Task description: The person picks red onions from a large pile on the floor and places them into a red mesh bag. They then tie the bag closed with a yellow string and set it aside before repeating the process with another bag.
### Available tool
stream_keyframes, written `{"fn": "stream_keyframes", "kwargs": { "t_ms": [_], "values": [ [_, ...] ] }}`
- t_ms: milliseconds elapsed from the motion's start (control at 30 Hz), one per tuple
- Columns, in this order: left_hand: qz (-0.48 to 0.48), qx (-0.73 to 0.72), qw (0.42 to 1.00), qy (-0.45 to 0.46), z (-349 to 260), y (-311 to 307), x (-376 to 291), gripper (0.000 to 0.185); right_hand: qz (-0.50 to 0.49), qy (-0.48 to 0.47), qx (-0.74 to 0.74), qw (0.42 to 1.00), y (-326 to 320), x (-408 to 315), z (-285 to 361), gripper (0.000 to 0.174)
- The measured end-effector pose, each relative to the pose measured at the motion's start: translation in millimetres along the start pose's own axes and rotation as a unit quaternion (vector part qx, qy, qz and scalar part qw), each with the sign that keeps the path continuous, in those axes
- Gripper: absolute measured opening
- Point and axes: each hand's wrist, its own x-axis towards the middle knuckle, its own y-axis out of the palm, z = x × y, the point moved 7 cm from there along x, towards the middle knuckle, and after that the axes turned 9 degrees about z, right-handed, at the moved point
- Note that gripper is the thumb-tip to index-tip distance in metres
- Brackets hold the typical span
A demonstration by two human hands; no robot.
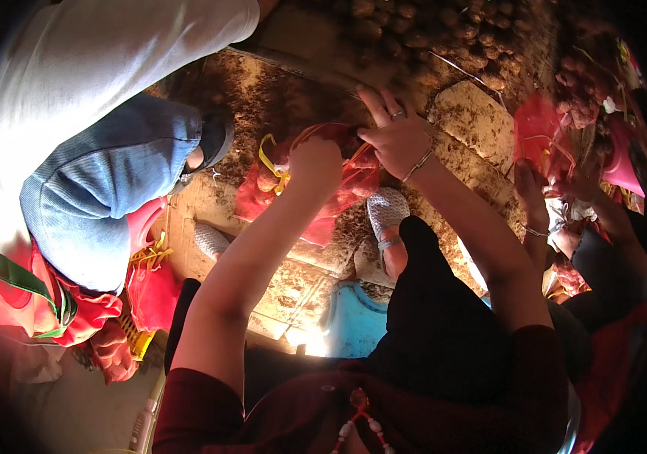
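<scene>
A red mesh bag (pixel 360 176) holding round brown produce sits on the floor between my feet. My left hand (pixel 316 164) is closed in a fist on the upper edge of this bag. A yellow tie strip (pixel 269 159) hangs at the bag's left side. My right hand (pixel 397 136), with a ring and a bracelet, is at the bag's right upper edge. Its outer fingers are spread, and an orange-red cord runs close beneath it. Whether the thumb side pinches the mesh or cord is hidden.
A person in jeans (pixel 113 170) crouches at left, beside red bags (pixel 153 295). At right, another person's hands (pixel 530 187) are at a red mesh bag (pixel 536 127). Loose round produce (pixel 485 51) lies beyond. A blue plastic stool (pixel 354 323) is beneath me.
</scene>
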Motion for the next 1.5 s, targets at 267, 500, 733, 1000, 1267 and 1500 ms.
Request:
{"fn": "stream_keyframes", "kwargs": {
  "t_ms": [267,500,733,1000,1267,1500],
  "values": [
    [-0.126,-0.051,0.989,-0.050,14,-36,-22,0.035,-0.039,-0.007,0.003,0.999,12,-5,8,0.011],
    [-0.029,-0.068,0.989,-0.124,56,-16,-14,0.027,-0.026,0.003,0.055,0.998,10,-8,9,0.004],
    [-0.144,-0.101,0.979,-0.102,45,-1,-55,0.015,0.046,0.000,0.097,0.994,13,-7,10,0.010],
    [-0.153,-0.382,0.905,-0.106,49,9,-118,0.018,0.069,0.095,0.281,0.952,14,-5,2,0.040],
    [-0.132,-0.454,0.876,-0.097,39,-14,-206,0.021,0.225,0.136,0.306,0.915,80,10,4,0.044],
    [-0.165,-0.549,0.817,-0.061,43,7,-259,0.018,0.207,0.135,0.177,0.953,118,1,23,0.044]
  ]
}}
